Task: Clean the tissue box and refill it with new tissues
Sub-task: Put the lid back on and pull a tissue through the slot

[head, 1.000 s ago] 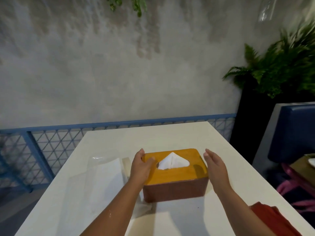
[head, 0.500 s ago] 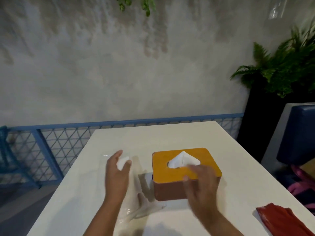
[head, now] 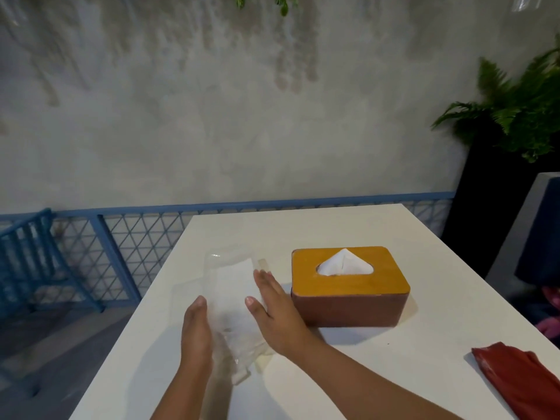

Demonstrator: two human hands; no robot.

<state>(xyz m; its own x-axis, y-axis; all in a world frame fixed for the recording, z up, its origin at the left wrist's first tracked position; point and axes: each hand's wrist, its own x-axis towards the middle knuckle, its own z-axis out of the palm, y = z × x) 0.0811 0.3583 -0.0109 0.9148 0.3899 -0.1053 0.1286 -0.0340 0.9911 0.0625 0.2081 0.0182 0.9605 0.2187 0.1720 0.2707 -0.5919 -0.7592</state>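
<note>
A brown tissue box [head: 348, 307] with an orange lid stands on the white table [head: 348, 225], a white tissue [head: 344, 263] poking up from its slot. Left of it lies a clear plastic tissue wrapper [head: 230, 286] with some white tissues inside. My left hand [head: 195, 331] is at the wrapper's left side, fingers straight. My right hand [head: 275, 310] is at its right side, fingers straight too, close to the box's left end. Neither hand grips anything.
A red cloth [head: 521, 380] lies at the table's near right corner. A blue mesh railing [head: 121, 237] runs behind the table and along its left. A potted fern [head: 515, 116] and a blue seat back [head: 542, 231] stand at the right.
Both hands left the tissue box and moved left to the plastic wrapper. The right hand crossed over in front of the box. The box stays in place.
</note>
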